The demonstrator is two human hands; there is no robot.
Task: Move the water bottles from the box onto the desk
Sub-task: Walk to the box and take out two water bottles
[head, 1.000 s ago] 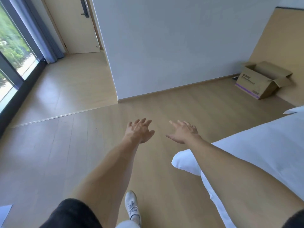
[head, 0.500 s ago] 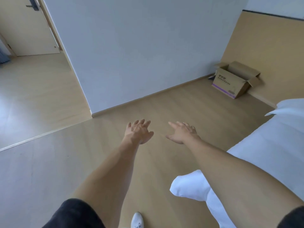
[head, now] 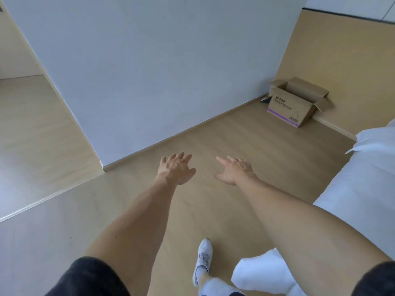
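Note:
An open brown cardboard box (head: 296, 103) with a purple stripe stands on the wood floor in the far right corner, its flaps up. Its inside is hidden from here and no water bottles show. No desk is in view. My left hand (head: 176, 168) and my right hand (head: 234, 170) are stretched out in front of me above the floor, fingers spread and holding nothing, both well short of the box.
A white wall (head: 160, 71) runs ahead with its corner at the left. A bed with white bedding (head: 359, 189) fills the right side. My white shoe (head: 204, 259) steps on the wood floor (head: 213, 135) between wall and bed.
The view has swung right and moved forward: the door and window have left the frame, the box now sits nearer and more central. Both hands stay outstretched and holding nothing.

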